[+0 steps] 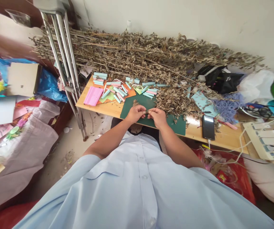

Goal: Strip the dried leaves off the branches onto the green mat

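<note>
My left hand (137, 114) and my right hand (158, 117) meet above the front edge of a dark green cutting mat (178, 125). Both sets of fingertips pinch a small dried leaf (147, 111), mostly covered by the fingers. A little clump of dry leaf (135, 102) lies on the mat just beyond my left hand. Right behind my right hand spreads a loose pile of crumbled dried leaves (172, 100). Rolled paper tubes (120, 92) in blue, pink and green lie left of the pile, near a pink paper stack (93, 96).
Long dried plant stalks (137, 51) fill the table's back along the wall. Metal crutches (65, 54) lean at the left end. To the right are a phone (208, 127) on a cable, purple yarn (228, 105), blue paper (204, 103) and a power strip (263, 140).
</note>
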Available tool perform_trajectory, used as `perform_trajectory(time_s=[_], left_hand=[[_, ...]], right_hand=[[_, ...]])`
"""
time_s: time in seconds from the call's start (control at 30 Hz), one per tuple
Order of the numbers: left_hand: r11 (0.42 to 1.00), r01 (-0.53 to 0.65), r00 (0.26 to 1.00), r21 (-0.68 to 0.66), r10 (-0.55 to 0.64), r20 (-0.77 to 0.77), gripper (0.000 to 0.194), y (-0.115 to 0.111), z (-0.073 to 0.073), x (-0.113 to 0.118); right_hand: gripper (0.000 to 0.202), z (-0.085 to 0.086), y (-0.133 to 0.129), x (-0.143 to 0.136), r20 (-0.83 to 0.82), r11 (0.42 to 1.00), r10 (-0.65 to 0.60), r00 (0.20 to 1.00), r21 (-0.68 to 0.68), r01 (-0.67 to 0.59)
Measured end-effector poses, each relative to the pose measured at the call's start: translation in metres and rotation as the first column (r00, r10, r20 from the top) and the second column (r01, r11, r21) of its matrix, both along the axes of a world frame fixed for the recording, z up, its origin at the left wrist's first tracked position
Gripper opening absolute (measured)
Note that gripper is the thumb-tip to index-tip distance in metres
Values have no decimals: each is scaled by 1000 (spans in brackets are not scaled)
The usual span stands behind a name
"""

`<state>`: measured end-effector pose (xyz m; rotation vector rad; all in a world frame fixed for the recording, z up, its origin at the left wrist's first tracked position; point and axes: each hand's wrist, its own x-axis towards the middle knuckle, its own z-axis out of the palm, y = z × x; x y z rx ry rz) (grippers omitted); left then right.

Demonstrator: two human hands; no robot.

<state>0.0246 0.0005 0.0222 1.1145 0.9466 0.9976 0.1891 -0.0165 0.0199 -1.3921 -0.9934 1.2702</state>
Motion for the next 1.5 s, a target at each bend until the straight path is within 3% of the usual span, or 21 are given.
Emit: perform_trajectory(time_s=[0.2,0.67,0.77,0.97,1.13,1.3,1.5], left_hand=[[1000,-12,1000,-29,12,-27,8,2,-1,2],[999,26,999,-46,-27,-30,13,-2,4,2],[997,28,999,-66,-31,-38,13,-2,6,2],[996,20,999,-86,-17,34,19,-1,5,-1],[997,19,997,-79,-13,75,21,-1,4,-1],[994,59,996,-97,-51,80,25,0,1,1],[994,44,996,-105,-36,80,20,0,-1,1]], right_hand=[[19,5,-9,-2,178,983,124,976,110,-145],[15,4,-10,-2,489,964,63,870,196,-180],[11,5,-9,-6,427,982,63,902,134,-132],[12,3,-4,-11,54,999,-23,998,-39,25],[19,2,-3,-8,22,994,-107,994,16,107],[20,7,-7,-4,291,985,34,956,154,-81],[15,16,-12,2,557,872,64,828,372,-317]])
